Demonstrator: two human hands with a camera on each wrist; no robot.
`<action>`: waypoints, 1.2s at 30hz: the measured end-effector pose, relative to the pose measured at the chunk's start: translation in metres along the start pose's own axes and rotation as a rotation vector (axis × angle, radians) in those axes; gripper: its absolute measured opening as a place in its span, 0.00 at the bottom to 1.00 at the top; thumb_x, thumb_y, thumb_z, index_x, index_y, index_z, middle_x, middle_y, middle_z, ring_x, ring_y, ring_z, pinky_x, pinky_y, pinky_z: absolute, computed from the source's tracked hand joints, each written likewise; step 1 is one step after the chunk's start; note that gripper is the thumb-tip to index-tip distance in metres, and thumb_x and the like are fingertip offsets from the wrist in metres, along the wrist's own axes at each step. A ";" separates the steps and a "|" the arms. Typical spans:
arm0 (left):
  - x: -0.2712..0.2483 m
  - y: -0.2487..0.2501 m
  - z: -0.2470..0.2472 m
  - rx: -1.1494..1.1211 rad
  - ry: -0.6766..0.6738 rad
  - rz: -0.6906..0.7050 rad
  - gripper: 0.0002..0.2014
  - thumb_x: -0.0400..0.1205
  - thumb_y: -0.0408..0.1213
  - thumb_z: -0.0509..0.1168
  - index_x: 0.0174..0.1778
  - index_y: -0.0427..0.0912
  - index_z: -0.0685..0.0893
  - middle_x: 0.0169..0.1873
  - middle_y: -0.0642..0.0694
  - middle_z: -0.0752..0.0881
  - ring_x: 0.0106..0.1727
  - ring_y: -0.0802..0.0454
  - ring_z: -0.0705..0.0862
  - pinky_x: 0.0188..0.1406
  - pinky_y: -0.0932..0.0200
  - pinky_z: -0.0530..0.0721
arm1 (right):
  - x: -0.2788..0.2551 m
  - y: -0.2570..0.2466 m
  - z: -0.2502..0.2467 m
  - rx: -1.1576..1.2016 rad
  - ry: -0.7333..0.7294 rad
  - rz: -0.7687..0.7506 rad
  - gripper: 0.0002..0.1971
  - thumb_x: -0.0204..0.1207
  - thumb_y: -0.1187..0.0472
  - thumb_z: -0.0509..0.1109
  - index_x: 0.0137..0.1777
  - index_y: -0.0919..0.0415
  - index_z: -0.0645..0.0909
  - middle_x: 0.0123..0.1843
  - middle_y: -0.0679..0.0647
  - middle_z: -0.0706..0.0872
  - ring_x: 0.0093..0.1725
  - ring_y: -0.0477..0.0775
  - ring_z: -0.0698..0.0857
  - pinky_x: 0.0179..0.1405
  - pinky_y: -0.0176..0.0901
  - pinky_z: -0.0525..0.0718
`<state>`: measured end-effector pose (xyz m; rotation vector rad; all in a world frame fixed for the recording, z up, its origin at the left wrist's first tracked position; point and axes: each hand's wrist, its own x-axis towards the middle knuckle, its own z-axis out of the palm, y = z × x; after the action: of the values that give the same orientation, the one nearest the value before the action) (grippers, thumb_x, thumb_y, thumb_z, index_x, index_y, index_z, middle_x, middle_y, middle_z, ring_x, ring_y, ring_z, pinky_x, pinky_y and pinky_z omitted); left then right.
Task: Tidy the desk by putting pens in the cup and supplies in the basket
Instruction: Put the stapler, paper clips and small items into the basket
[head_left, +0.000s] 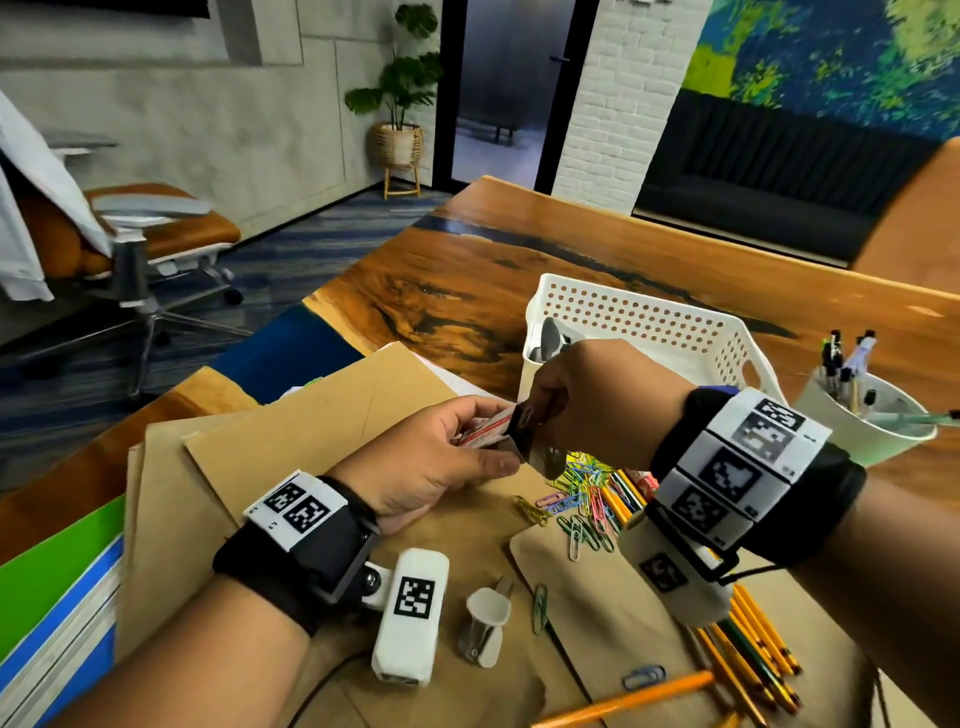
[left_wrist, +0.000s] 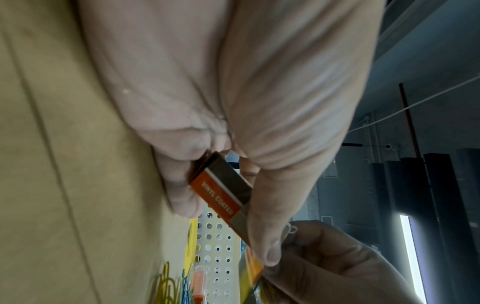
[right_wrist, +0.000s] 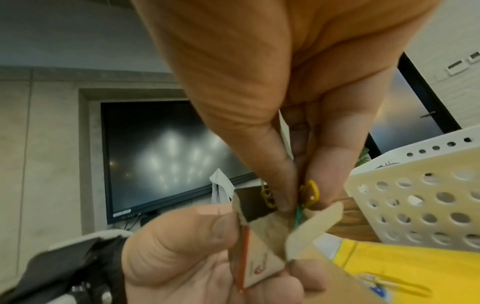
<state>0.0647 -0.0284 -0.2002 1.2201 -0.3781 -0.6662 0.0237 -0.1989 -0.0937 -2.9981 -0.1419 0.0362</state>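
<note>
My left hand (head_left: 500, 435) grips a small orange-and-white paper clip box (head_left: 480, 432) by its sides, just above the brown envelopes. The box's end flap (right_wrist: 315, 221) stands open. At that opening my right hand (head_left: 540, 413) pinches a few paper clips (right_wrist: 310, 192), yellow and green ones. Loose coloured paper clips (head_left: 582, 493) lie on the envelopes below the hands. The white perforated basket (head_left: 649, 312) stands just behind my right hand. A white cup (head_left: 852, 434) with several pens in it stands at the right. In the left wrist view the box (left_wrist: 223, 195) reads "VINYL COATED".
Yellow pencils (head_left: 753, 649) lie at the right front, one orange pencil (head_left: 628, 701) at the front edge. A white staple remover (head_left: 485, 629) and single clips rest on the brown envelopes (head_left: 311, 436). Green and blue folders (head_left: 57, 587) lie at the left. An office chair stands beyond the desk.
</note>
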 end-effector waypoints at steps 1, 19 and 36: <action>0.000 0.000 0.000 0.003 0.009 0.000 0.25 0.74 0.20 0.74 0.66 0.41 0.84 0.65 0.35 0.87 0.63 0.48 0.86 0.67 0.55 0.84 | 0.000 -0.001 -0.002 0.025 0.015 0.004 0.05 0.69 0.56 0.80 0.44 0.49 0.91 0.40 0.47 0.89 0.40 0.51 0.85 0.38 0.40 0.84; 0.001 0.005 0.001 -0.226 0.059 -0.040 0.26 0.66 0.26 0.73 0.62 0.41 0.82 0.56 0.36 0.79 0.71 0.37 0.80 0.62 0.52 0.84 | -0.018 0.034 0.017 -0.086 -0.407 0.159 0.25 0.69 0.44 0.81 0.67 0.43 0.83 0.58 0.45 0.89 0.54 0.50 0.88 0.57 0.46 0.87; -0.002 0.006 0.001 -0.084 -0.005 -0.016 0.27 0.68 0.23 0.74 0.64 0.41 0.84 0.52 0.50 0.94 0.56 0.54 0.91 0.56 0.61 0.89 | -0.026 0.032 -0.034 0.634 -0.072 0.110 0.06 0.72 0.69 0.79 0.44 0.60 0.86 0.37 0.58 0.90 0.35 0.49 0.89 0.41 0.40 0.90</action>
<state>0.0637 -0.0265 -0.1939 1.1426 -0.3416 -0.6931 0.0015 -0.2379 -0.0644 -2.3684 0.0270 0.1663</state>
